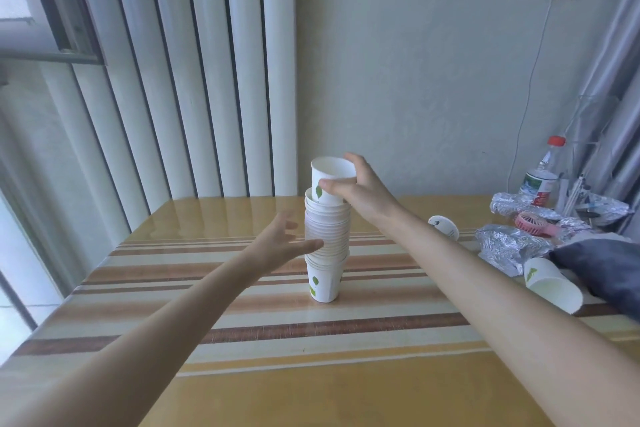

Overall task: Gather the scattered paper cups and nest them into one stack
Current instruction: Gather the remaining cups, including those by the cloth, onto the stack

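Two hands are working at the cups. Your right hand (360,189) is pinching the top cup (329,180) near its rim, thumb on the near side and fingers curling around the far side; that cup is sitting upright, partly nested in the mouth of the stack (326,243). Your left hand (284,243) is reaching in with fingers spread and loose, the thumb lying just beside the middle of the stack; whether it is touching cannot be told, as that area is blurring. The stack is standing upright on the striped table (242,329), near its centre. Off to the right, one loose cup (550,284) is lying on its side with its mouth facing you, just beside a dark cushion (606,270), and a second loose cup (444,226) is lying tipped behind your right forearm. Crumpled foil (512,246), a pink fan (533,222) and a red-capped bottle (542,177) are crowding the table's far right corner.
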